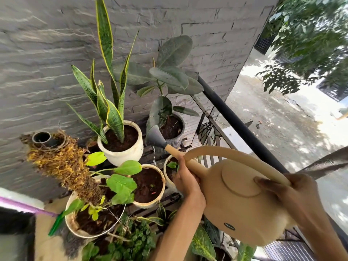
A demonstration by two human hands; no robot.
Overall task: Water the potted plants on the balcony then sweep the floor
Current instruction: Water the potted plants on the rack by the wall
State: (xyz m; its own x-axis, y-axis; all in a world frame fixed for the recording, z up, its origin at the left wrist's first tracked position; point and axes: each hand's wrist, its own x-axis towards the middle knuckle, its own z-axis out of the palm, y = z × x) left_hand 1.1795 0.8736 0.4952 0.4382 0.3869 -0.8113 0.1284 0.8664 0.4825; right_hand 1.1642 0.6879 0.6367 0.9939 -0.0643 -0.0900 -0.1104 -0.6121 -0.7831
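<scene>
I hold a beige watering can (239, 200) tilted forward over the pots. My right hand (282, 191) grips its arched handle at the back. My left hand (185, 178) wraps the spout near the can's body. The grey rose head (155, 135) points at the pots, and a thin stream of water falls from it toward the slatted stand between them. Below stand a white pot with a snake plant (122, 146), a grey ribbed pot with a rubber plant (172, 129), a cream pot of bare soil (148, 185) and a large pot with a moss pole (88, 219).
A grey stone wall (47, 63) backs the plants. A black railing (239, 125) runs diagonally on the right, with the street below. A purple-handled broom with green bristles (54, 223) leans at the lower left. More leafy plants (128, 240) crowd the bottom.
</scene>
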